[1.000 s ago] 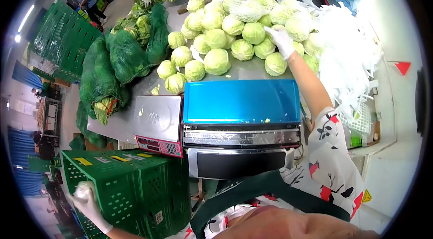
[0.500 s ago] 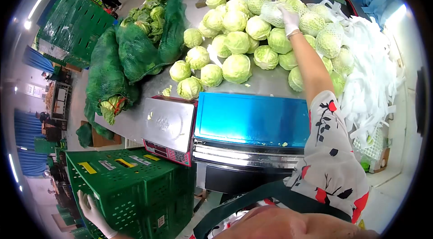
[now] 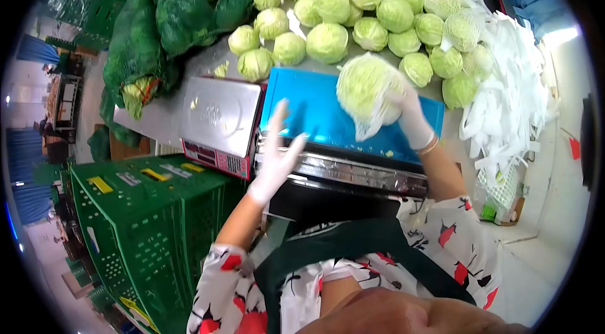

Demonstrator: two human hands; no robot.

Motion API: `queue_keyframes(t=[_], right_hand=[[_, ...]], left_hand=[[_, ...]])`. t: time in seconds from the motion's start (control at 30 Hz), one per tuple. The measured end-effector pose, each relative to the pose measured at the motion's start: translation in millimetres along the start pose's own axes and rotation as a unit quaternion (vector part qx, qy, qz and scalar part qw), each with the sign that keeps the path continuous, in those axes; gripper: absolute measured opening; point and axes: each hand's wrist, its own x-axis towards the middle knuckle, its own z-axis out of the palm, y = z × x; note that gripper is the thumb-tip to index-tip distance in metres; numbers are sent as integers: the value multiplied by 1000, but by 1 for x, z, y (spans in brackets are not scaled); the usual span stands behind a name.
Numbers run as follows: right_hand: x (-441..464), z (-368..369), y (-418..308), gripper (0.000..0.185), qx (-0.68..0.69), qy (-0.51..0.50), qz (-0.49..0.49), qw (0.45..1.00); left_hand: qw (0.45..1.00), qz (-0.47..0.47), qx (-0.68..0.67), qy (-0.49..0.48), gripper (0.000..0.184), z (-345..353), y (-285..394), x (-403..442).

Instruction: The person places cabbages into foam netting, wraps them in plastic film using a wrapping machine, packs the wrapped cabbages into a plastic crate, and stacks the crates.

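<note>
My gloved right hand (image 3: pixel 409 110) grips a cabbage (image 3: pixel 364 87) covered in a white foam net sleeve, held above the blue-topped machine (image 3: pixel 309 97). The loose end of the net hangs down toward me. My left hand (image 3: pixel 276 161), also gloved, hovers over the left front of that machine with its fingers spread and nothing in them. Left of it is a scale (image 3: pixel 220 113) with a steel plate and a red keypad. Behind the machine lies a heap of pale green cabbages (image 3: pixel 331 43), several of them in nets on the right.
White foam net sleeves (image 3: pixel 510 88) are piled at the right table edge. Green mesh sacks (image 3: pixel 135 38) of cabbages lie on the left. A stack of green crates (image 3: pixel 151 208) stands at the front left, close to my left arm.
My right hand has come back from the heap with a netted cabbage, now over the blue top. My left hand has moved from beside the crates up to the machine. The view has tilted down.
</note>
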Motion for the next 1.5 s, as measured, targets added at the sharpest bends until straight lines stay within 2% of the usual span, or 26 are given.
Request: queue_keyframes(t=[0.1, 0.17, 0.2, 0.27, 0.3, 0.37, 0.43, 0.5, 0.57, 0.6, 0.63, 0.73, 0.77, 0.83, 0.9, 0.93, 1.0, 1.03, 1.1, 1.17, 1.2, 1.23, 1.3, 1.37, 1.43, 1.5], right_hand=[[-60, 38, 20, 81, -70, 50, -13, 996], [-81, 47, 39, 82, -86, 71, -59, 992], [-85, 45, 38, 82, -105, 67, -35, 992], [-91, 39, 33, 83, -137, 69, 22, 988], [-97, 39, 21, 83, -231, 84, 27, 969], [-124, 39, 1, 75, -334, 141, -50, 931], [-161, 47, -18, 62, -442, 269, -118, 848], [-201, 21, 12, 64, -661, 362, -116, 647], [-225, 25, 40, 70, -758, 364, 46, 540], [-228, 30, 53, 77, -751, 353, 86, 552], [-224, 38, 62, 66, -797, 341, 55, 495], [-215, 42, 71, 38, -643, 325, 41, 692], [-212, 34, 84, 30, -653, 339, -2, 678], [-222, 32, 53, 25, -318, 315, 24, 894], [-250, 47, -11, 22, -203, 234, 79, 948], [-263, 60, -46, 17, -255, 188, 124, 940], [-282, 58, -91, 17, -338, 12, 122, 933], [-275, 49, -109, 16, -291, -44, 42, 955], [-262, 32, -132, 14, -182, -152, -109, 965], [-227, 18, -134, 41, -239, -15, -61, 969], [-201, 19, -133, 57, -274, 46, -46, 959], [-165, 15, -118, 75, -367, 32, -72, 927], [-105, -15, -65, 112, -571, -47, -137, 808], [-77, -18, -13, 126, -577, -94, -152, 797], [-70, -6, -3, 126, -498, -60, -63, 863], [-74, -3, 7, 120, -441, -31, -26, 897]], left_hand=[[993, -24, -85, -76, 81, 66, -21, 26], [993, 11, -33, -113, 80, 69, -22, 31], [991, 32, -7, -132, 80, 71, -22, 35], [993, 0, -29, -114, 80, 63, -25, 33], [994, -29, -36, -103, 81, 57, -28, 31], [992, 47, 116, -15, 81, 25, -27, 17], [937, 100, 334, 36, 76, -14, -32, -8], [856, 80, 508, 56, 73, -35, -53, -39], [849, 75, 519, 73, 77, -31, -74, -61], [855, 85, 507, 73, 83, -22, -88, -65], [873, 84, 474, 75, 80, -14, -87, -65], [942, 11, 329, 63, 66, 2, -88, -59], [964, 33, 261, 38, 50, 1, -83, -59], [996, 5, 69, -57, 33, -3, -67, -63], [969, 4, -4, -249, 21, -29, -29, -68], [959, -13, 3, -284, 20, -45, -13, -72], [941, -2, -29, -336, 19, -80, 26, -66], [929, -66, -70, -358, 15, -94, 49, -60], [914, 11, -175, -367, 45, -103, 51, -42], [963, 47, -186, -192, 89, -61, 77, -16], [971, 124, -40, -198, 104, -48, 69, 8], [954, 198, 108, -198, 119, -34, 54, 36], [935, 234, 159, -215, 129, 7, 9, 75], [909, 232, 218, -271, 138, 46, -28, 95], [933, 110, 88, -330, 138, 66, -25, 94], [943, 81, 22, -322, 129, 68, -34, 96]])
